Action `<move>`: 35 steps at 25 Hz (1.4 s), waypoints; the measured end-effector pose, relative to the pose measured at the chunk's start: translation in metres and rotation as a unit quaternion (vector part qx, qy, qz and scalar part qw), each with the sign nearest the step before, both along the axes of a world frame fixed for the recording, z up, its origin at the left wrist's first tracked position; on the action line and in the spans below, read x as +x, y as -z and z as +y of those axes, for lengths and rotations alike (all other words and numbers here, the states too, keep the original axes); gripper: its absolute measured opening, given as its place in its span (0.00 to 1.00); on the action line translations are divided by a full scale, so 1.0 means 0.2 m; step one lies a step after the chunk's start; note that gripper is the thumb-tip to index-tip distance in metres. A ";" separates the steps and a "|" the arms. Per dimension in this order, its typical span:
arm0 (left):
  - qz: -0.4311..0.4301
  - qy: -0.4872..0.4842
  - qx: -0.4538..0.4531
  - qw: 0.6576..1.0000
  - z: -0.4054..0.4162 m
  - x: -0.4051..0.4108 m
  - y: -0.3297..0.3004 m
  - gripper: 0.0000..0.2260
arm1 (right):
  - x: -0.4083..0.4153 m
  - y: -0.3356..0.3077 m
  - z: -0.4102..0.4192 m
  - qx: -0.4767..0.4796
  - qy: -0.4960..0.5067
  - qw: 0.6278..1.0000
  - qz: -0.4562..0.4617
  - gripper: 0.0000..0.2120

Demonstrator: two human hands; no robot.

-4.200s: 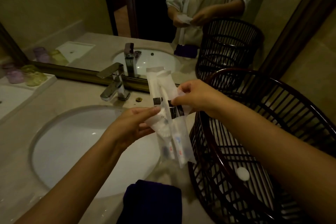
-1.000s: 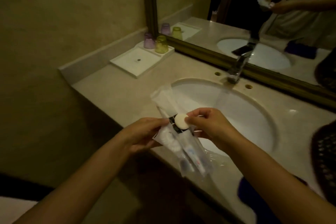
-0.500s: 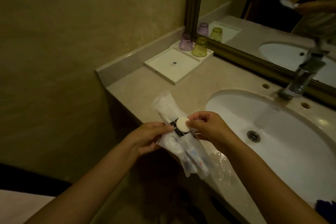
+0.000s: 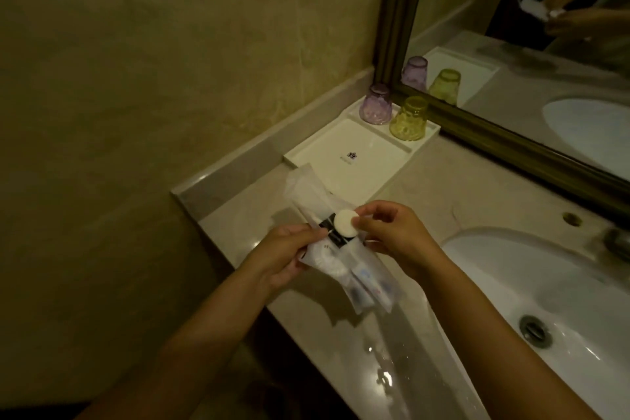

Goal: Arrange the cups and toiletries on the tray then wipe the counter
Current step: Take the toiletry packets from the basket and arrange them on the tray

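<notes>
Cups done: purple glass cup (image 4: pixel 376 105) & yellow glass cup (image 4: pixel 409 119) sit inverted at back of white rectangular tray (image 4: pixel 344 160); toiletries not yet on it. Left hand (image 4: pixel 284 254) fingers pinch clear plastic toiletry packets (image 4: pixel 344 262), right hand (image 4: pixel 392 232) fingers grip small round white soap (image 4: pixel 345 223), both above beige marble surface (image 4: pixel 460 187) near tray; placing & wiping left

Light: dim, warm yellow-green cast.
Glare: small highlights on the wet counter (image 4: pixel 385 375) near edge.
Shadow: deep at near left.
Blur: mirror (image 4: pixel 531 54) reflection soft, far right.
Edges: wide-angle bending.
</notes>
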State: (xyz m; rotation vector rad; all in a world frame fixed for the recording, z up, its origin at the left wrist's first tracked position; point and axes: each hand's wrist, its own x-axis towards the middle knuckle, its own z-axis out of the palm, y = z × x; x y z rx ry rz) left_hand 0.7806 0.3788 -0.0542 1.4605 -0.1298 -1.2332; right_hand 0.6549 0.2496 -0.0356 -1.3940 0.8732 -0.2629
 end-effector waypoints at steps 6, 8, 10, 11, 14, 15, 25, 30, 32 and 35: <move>0.035 0.042 -0.022 0.998 -0.27 0.27 0.08 0.13 | 0.24 0.11 -0.17 -0.030 0.075 0.997 0.021 0.02; 0.060 0.059 -0.034 0.996 -0.32 0.37 0.12 0.14 | 0.31 0.14 -0.21 -0.025 0.112 0.993 0.027 0.03; 0.082 0.065 -0.034 0.994 -0.37 0.46 0.15 0.14 | 0.38 0.17 -0.26 -0.039 0.149 0.988 0.034 0.04; 0.087 0.063 -0.031 0.994 -0.39 0.50 0.17 0.14 | 0.39 0.17 -0.29 -0.045 0.167 0.984 0.029 0.05; 0.101 0.045 -0.017 0.994 -0.46 0.57 0.22 0.14 | 0.40 0.19 -0.47 -0.050 0.263 0.964 0.006 0.06; 0.110 0.037 -0.018 0.993 -0.49 0.59 0.23 0.13 | 0.40 0.20 -0.55 -0.055 0.294 0.954 0.007 0.05; 0.092 -0.018 0.034 0.995 -0.61 0.61 0.35 0.07 | 0.49 0.50 -1.01 -0.247 0.244 0.916 0.203 0.03; 0.121 -0.033 -0.021 0.992 -0.64 0.59 0.34 0.08 | 0.49 0.58 -1.04 -0.406 0.173 0.856 0.269 0.07; 0.130 -0.033 -0.028 0.991 -0.65 0.58 0.33 0.08 | 0.48 0.60 -1.05 -0.460 0.159 0.831 0.270 0.08; 0.128 -0.051 -0.022 0.990 -0.66 0.57 0.32 0.08 | 0.48 0.60 -1.06 -0.492 0.134 0.815 0.277 0.08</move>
